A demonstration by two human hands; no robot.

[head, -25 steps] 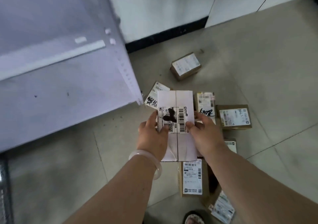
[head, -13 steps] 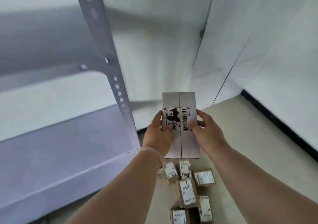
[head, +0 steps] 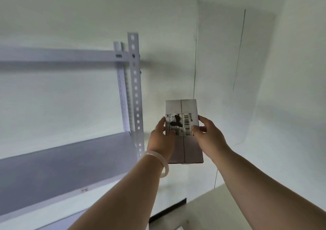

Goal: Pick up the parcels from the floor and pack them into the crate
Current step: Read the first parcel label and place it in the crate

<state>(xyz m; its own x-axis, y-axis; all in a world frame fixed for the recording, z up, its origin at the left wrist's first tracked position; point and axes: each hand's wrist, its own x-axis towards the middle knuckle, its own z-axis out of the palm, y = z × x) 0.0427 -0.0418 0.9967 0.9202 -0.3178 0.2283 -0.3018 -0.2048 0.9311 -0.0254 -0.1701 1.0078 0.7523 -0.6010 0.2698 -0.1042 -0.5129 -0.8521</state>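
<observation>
Parcel point(head: 182, 109) is held aloft before the wall, just beside the upright point(head: 135, 92) of the metal shelf unit point(head: 70, 162), well clear of the floor. Left grip point(head: 159, 139) pinches its left edge with the thumb on the label; right grip point(head: 209, 136) pinches the right edge likewise. Contact appears to be largely fingertips on smooth card, so a slip or pivot is possible. The crate is not in view. Judged risk: a swing towards it clips the upright and dislodges the parcel.

white parcel point(head: 183, 109), black barcode label | pale-lilac shelf point(head: 70, 161) | translucent-white bangle point(head: 159, 161)
</observation>
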